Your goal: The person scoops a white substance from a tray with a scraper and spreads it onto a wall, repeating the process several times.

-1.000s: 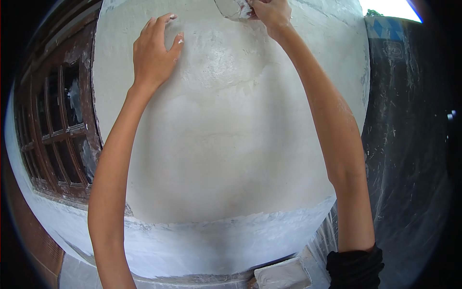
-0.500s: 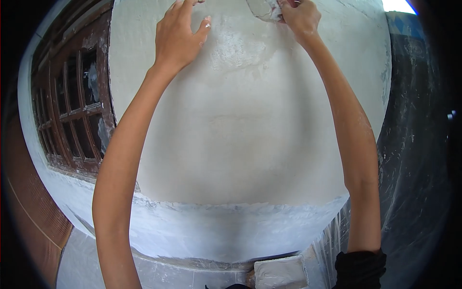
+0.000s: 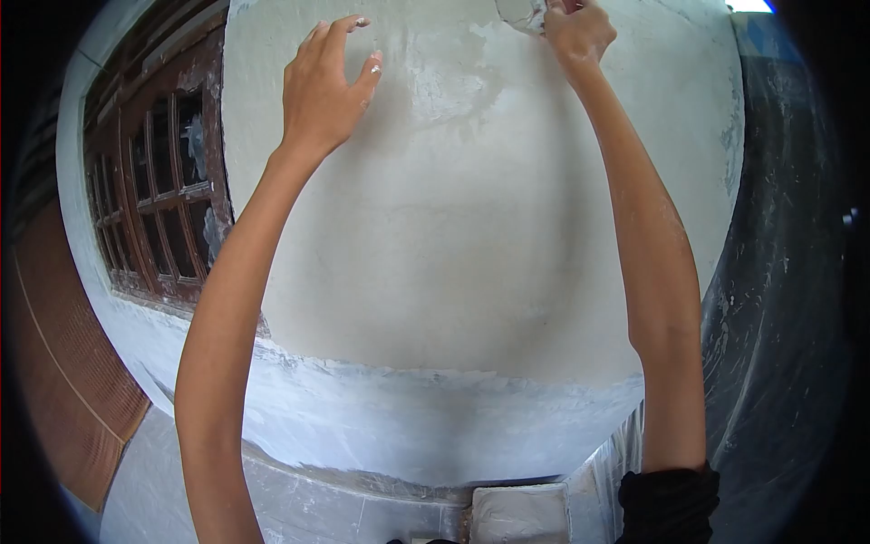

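Note:
A pale plastered wall (image 3: pixel 444 245) fills the middle of the view. Near its top, my right hand (image 3: pixel 582 38) is closed around the handle of a putty knife, whose paste-smeared blade (image 3: pixel 522 14) is against or close to the wall; the top edge of the view cuts off part of the tool. My left hand (image 3: pixel 324 91) is raised at the upper left with its fingers apart and nothing in it. White paste marks its thumb and fingertips. Between the two hands lies a rough, whiter patch (image 3: pixel 449 82) of paste on the wall.
A brown wooden window frame (image 3: pixel 159 195) with dark panes stands at the left. Below the wall runs a white-smeared band (image 3: pixel 408 422). A square container of grey-white paste (image 3: pixel 521 517) sits at the bottom. Dark plastic sheeting (image 3: pixel 770 272) hangs on the right, and a brown woven mat (image 3: pixel 68 354) is at the far left.
My left hand has shifted slightly left and down, showing more of its fingers. My right hand and the putty knife have moved a little to the right. The view has tilted slightly.

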`<state>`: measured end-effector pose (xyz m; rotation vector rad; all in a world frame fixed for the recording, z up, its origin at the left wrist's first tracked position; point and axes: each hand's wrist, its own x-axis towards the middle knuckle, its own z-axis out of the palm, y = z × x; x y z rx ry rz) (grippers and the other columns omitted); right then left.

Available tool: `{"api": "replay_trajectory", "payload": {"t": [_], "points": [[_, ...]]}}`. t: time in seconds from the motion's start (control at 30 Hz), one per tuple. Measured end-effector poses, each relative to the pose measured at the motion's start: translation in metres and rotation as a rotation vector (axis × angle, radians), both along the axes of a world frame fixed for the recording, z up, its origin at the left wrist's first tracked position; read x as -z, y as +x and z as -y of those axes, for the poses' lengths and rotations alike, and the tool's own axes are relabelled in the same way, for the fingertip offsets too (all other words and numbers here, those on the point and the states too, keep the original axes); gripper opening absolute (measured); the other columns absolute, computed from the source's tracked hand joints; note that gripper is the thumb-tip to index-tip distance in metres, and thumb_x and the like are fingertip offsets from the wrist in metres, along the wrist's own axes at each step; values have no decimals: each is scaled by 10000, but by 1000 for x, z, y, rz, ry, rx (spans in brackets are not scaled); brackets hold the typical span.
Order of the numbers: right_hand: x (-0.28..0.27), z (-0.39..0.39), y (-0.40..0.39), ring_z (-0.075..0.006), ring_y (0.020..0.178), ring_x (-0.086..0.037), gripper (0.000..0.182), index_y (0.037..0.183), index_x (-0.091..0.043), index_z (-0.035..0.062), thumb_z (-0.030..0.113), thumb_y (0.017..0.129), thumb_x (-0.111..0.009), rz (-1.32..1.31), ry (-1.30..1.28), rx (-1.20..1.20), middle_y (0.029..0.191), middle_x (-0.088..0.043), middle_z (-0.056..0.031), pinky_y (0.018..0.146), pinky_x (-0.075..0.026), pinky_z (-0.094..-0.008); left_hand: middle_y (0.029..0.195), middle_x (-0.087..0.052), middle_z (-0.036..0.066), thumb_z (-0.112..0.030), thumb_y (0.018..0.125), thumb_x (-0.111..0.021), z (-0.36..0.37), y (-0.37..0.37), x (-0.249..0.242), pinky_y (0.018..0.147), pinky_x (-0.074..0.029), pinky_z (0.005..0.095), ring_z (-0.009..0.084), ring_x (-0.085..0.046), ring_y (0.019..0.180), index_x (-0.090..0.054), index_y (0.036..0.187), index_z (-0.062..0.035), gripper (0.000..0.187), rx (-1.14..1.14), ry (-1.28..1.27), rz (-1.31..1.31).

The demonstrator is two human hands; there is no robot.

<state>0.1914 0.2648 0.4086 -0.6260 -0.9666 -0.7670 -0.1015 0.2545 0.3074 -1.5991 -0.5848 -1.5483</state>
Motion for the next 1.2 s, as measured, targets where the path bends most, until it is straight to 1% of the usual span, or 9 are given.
{"api": "replay_trajectory", "payload": {"t": [0.1,0.37,0.53,0.6,0.67,0.77,0.87,1.07,1.2], "points": [[3,24,-5,-319,860,-717,211,1032,-694,-37,95,873,-651,-114,136,-98,912,-727,-204,766,-546,-382,1348,-557,108,-336,932,-570,2,-8,3,1110,-308,477,316,-409,1374,-499,1346,-159,455,-75,26,-8],[25,-19,-52,-304,839,-719,204,1014,-700,-16,114,859,-675,255,-32,-208,874,-726,-193,771,-547,-385,1350,-550,77,-335,940,-588,10,1,11,1101,-327,442,286,-461,1314,-495,1356,-142,469,-46,-85,34],[31,32,-19,-271,804,-719,224,1038,-688,-49,103,874,-668,-14,-39,-11,842,-722,-192,723,-564,-363,1351,-548,84,-339,936,-594,20,-10,12,1099,-337,443,291,-467,1307,-489,1359,-134,482,14,-74,35],[44,65,-25,-201,755,-709,244,1075,-671,-66,102,899,-653,-94,-187,-302,810,-715,-166,637,-569,-317,1353,-546,90,-343,938,-594,26,-14,19,1102,-338,442,294,-468,1307,-487,1360,-131,483,21,-51,34],[56,86,-29,-169,729,-694,250,1091,-663,-71,104,914,-644,-121,-212,-328,800,-708,-151,603,-562,-296,1314,-523,215,-177,891,-634,47,-15,25,1079,-352,472,372,-477,1269,-451,1321,-19,493,123,-172,68],[77,110,-27,-209,680,-692,213,1099,-666,-34,72,920,-622,-153,-256,-362,814,-706,-168,600,-563,-324,1311,-520,221,-170,894,-631,60,-20,45,1075,-357,470,375,-476,1269,-451,1319,-11,488,213,-206,59],[110,130,-18,-221,850,-702,498,1259,-479,-169,125,915,-686,-18,-308,-504,1038,-671,-194,775,-639,-328,1312,-519,222,-172,901,-623,80,-29,73,1076,-358,466,374,-474,1272,-450,1322,-6,484,291,-257,41],[205,215,-70,-183,840,-693,398,1209,-556,-101,137,920,-693,-110,-508,-554,1003,-691,-141,742,-616,-323,1349,-549,105,-357,952,-586,112,-42,156,1113,-331,432,294,-465,1315,-481,1365,-119,488,481,-329,93],[271,260,-77,-165,826,-691,329,1163,-597,-61,137,919,-696,-186,-642,-569,982,-698,-111,717,-604,-313,1358,-545,120,-369,964,-581,151,-43,222,1119,-327,442,295,-464,1325,-465,1376,-101,505,589,-497,135]]}}
